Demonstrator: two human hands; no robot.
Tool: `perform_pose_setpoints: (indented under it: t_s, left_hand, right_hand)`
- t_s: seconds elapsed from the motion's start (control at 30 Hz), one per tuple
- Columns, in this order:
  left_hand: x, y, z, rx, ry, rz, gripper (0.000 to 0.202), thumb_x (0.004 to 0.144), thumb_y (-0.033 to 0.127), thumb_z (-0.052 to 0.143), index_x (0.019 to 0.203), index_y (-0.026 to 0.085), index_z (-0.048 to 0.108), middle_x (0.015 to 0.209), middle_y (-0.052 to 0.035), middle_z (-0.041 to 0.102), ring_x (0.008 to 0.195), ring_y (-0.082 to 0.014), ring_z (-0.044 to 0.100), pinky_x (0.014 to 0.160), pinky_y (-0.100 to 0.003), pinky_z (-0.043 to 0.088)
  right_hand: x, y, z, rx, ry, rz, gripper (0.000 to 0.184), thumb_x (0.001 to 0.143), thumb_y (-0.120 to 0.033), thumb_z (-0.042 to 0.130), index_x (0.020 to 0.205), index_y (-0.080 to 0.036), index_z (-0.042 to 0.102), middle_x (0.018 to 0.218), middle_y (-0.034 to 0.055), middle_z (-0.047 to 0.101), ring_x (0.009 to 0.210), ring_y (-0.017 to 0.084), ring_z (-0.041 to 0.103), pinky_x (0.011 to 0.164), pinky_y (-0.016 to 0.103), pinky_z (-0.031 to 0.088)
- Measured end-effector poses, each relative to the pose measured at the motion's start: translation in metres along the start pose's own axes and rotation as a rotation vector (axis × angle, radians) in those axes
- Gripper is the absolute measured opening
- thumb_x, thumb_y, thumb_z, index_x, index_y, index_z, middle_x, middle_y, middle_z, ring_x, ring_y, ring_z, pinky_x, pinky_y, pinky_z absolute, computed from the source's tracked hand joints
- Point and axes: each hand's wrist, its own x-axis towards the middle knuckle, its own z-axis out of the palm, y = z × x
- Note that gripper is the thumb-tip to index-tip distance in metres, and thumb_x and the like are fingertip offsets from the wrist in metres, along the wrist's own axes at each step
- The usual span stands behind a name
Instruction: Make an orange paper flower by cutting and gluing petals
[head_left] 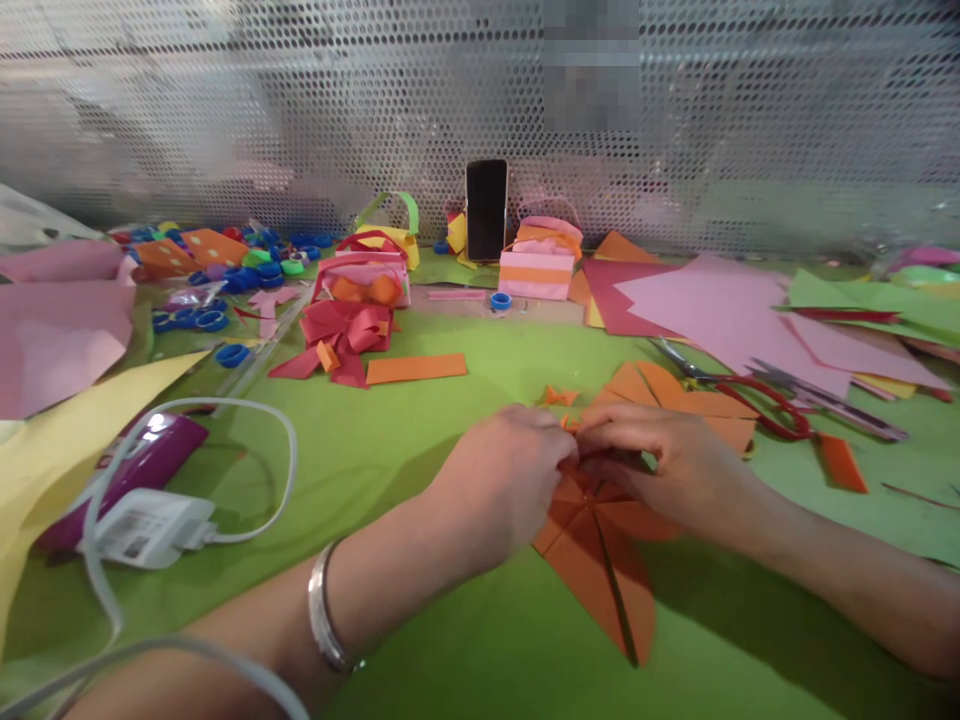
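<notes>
Both hands meet over an orange folded-paper flower (607, 560) on the green table, with its pointed petals toward me. My left hand (499, 480), a silver bangle on its wrist, has its fingers closed at the flower's upper left part. Facing it, my right hand (667, 460) pinches orange paper between thumb and fingers. The fingertips hide the exact spot they grip. Just behind the hands lies a small orange paper scrap (559, 396). More orange folded petals (645, 385) rest beyond my right hand, beside red-handled scissors (772, 410).
At left are a white charger (154, 525) with a looping cable and a purple device (142, 465). A red paper bow (345, 335) and an orange strip (417, 368) lie mid-table. Behind stand a phone (486, 210) and a pink paper bag (536, 272). Pink sheets (712, 310) cover the back right.
</notes>
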Motion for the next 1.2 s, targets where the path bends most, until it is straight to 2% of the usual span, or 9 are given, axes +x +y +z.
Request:
perform_pose_setpoints:
  t_s: [0.13,0.3,0.43,0.63,0.83,1.0,1.2]
  left_hand:
    - [0.0013,-0.0022,0.0019,-0.016,0.035,0.029,0.022,0.082,0.007,0.051,0.088,0.017,0.070,0.091,-0.0057,0.070,0.090,-0.0216,0.063,0.085,-0.036,0.052]
    - [0.0010,-0.0011,0.0001,0.012,-0.031,0.005,0.025,0.081,0.006,0.053,0.093,0.016,0.072,0.098,-0.0071,0.069,0.093,-0.0227,0.063,0.088,-0.038,0.051]
    - [-0.0001,-0.0003,-0.0002,0.015,-0.023,-0.002,0.025,0.083,0.007,0.051,0.093,0.016,0.072,0.098,-0.0076,0.069,0.094,-0.0226,0.063,0.088,-0.038,0.052]
    - [-0.0005,-0.0027,0.0020,-0.001,0.041,0.037,0.024,0.080,0.006,0.052,0.088,0.019,0.071,0.093,-0.0059,0.068,0.090,-0.0209,0.064,0.086,-0.036,0.053]
    - [-0.0004,-0.0024,0.0016,0.021,0.001,0.030,0.023,0.080,0.007,0.052,0.088,0.016,0.072,0.095,-0.0082,0.069,0.094,-0.0238,0.064,0.088,-0.039,0.053]
    - [-0.0001,-0.0017,0.0014,0.018,-0.002,0.027,0.025,0.080,0.006,0.051,0.088,0.016,0.072,0.095,-0.0083,0.069,0.094,-0.0231,0.064,0.088,-0.038,0.053]
    - [-0.0005,-0.0016,0.0011,0.036,-0.018,0.023,0.026,0.082,0.006,0.049,0.088,0.015,0.073,0.098,-0.0088,0.068,0.095,-0.0227,0.063,0.089,-0.038,0.052]
  right_hand:
    - [0.0003,-0.0009,-0.0011,-0.001,-0.001,0.019,0.020,0.087,-0.019,0.051,0.082,-0.025,0.070,0.080,0.0005,0.070,0.076,0.016,0.066,0.068,0.030,0.052]
    - [-0.0008,-0.0019,-0.0013,0.011,-0.024,0.048,0.016,0.084,-0.018,0.057,0.085,-0.025,0.072,0.089,0.0007,0.072,0.082,0.017,0.067,0.073,0.030,0.054]
    - [-0.0017,-0.0033,-0.0019,-0.008,-0.039,0.062,0.015,0.081,-0.015,0.063,0.085,-0.026,0.073,0.093,0.0001,0.073,0.085,0.018,0.068,0.075,0.030,0.054]
    - [-0.0022,-0.0026,-0.0008,-0.040,-0.038,0.037,0.015,0.081,-0.015,0.065,0.086,-0.026,0.073,0.096,0.0010,0.073,0.086,0.019,0.068,0.077,0.031,0.054]
    - [-0.0049,-0.0022,0.0017,-0.032,0.015,0.009,0.015,0.081,-0.015,0.065,0.087,-0.027,0.073,0.096,0.0011,0.073,0.087,0.020,0.068,0.078,0.034,0.054]
    - [-0.0031,-0.0030,0.0005,-0.063,-0.021,0.007,0.011,0.081,-0.018,0.066,0.085,-0.026,0.072,0.097,0.0013,0.073,0.088,0.021,0.068,0.078,0.034,0.054]
    - [-0.0041,-0.0005,-0.0007,-0.086,0.061,-0.049,0.022,0.087,-0.014,0.050,0.085,-0.024,0.070,0.094,0.0023,0.073,0.087,0.019,0.067,0.076,0.030,0.052]
